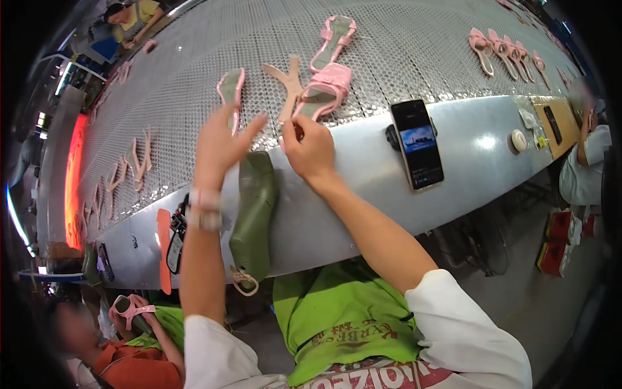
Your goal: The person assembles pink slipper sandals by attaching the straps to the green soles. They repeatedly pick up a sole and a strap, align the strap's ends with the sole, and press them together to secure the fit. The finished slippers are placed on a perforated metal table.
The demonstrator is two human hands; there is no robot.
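Note:
My left hand [219, 146] is open, thumb spread from the fingers, over the near edge of the mesh conveyor. Beside its fingertips lies a pink-edged sandal sole [234, 91], partly hidden by the hand. The fingers of my right hand [311, 150] are closed in a pinch at the lower end of a beige Y-shaped strap piece [293, 85]; what they hold cannot be made out. Just beyond this hand sits a pink sandal [326, 91], with another pink sandal [335, 40] farther back. A green shoe last [253, 214] with a cord loop lies below my hands on the metal ledge.
A phone [418, 144] stands on the metal ledge [363, 149] to the right. Several pink sandals [508, 53] are at the far right, beige straps [133, 162] at the left. An orange strip [164, 249] lies by the left edge. Co-workers sit lower left, far left and right.

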